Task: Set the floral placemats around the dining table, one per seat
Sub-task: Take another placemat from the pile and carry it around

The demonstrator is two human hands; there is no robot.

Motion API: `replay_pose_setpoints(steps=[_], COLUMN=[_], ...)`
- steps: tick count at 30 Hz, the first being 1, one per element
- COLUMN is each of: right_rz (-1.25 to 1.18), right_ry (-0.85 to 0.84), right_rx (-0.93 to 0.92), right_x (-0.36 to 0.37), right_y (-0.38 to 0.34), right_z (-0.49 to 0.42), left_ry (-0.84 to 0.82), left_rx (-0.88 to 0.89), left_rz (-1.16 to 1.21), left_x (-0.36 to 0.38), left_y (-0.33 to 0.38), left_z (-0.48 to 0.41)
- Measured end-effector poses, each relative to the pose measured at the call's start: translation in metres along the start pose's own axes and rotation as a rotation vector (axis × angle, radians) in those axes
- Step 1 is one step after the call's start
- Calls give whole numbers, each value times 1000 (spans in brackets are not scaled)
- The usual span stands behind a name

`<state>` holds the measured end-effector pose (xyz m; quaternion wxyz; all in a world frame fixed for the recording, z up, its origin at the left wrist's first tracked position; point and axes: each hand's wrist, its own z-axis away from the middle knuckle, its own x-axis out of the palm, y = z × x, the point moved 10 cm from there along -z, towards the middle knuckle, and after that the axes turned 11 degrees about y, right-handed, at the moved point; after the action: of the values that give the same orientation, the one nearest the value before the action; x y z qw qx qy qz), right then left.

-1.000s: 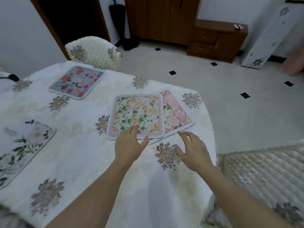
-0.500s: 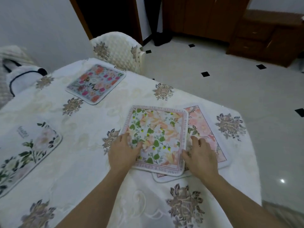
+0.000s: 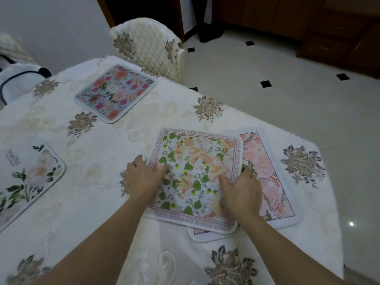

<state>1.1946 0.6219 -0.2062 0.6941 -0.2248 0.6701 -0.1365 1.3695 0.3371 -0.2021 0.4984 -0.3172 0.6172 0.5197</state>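
Gripping the green-leaf placemat (image 3: 193, 167) by its sides, both hands (image 3: 144, 177) lift it off the pink placemat (image 3: 271, 177)

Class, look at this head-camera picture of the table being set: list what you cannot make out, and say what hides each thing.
- Pink floral placemat, head view: its left part lies under the green-leaf bordered placemat.
- Border lettering on that top mat: covered in places by the left hand and right hand.
- White rose placemat: cut off by the left edge.
- Quilted cream chair: seat hidden behind the tablecloth-covered table.
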Motion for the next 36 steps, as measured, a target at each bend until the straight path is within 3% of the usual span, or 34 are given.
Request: replay_pose_setpoints(steps=[4, 9, 17, 26, 31, 36], right_rz=[-220, -382, -592, -623, -700, -734], right_ry=[-39, -79, -161, -351, -508, -638], right_rx=[104, 129, 42, -202, -278, -362], right_x=[3, -1, -23, -27, -20, -22], right_y=[-1, -4, -31, -103, -148, -191], right_z=[1, 0, 12, 69, 133, 211], left_ry=[-72, -23, -19, 126, 224, 332], left_rx=[-15, 86, 89, -75, -172, -345], left_rz=[169, 218, 480, 617, 621, 789], left_x=[2, -20, -69, -157, -213, -263], left_y=[3, 17, -11, -109, -176, -256], left_z=[3, 18, 47, 96, 129, 182])
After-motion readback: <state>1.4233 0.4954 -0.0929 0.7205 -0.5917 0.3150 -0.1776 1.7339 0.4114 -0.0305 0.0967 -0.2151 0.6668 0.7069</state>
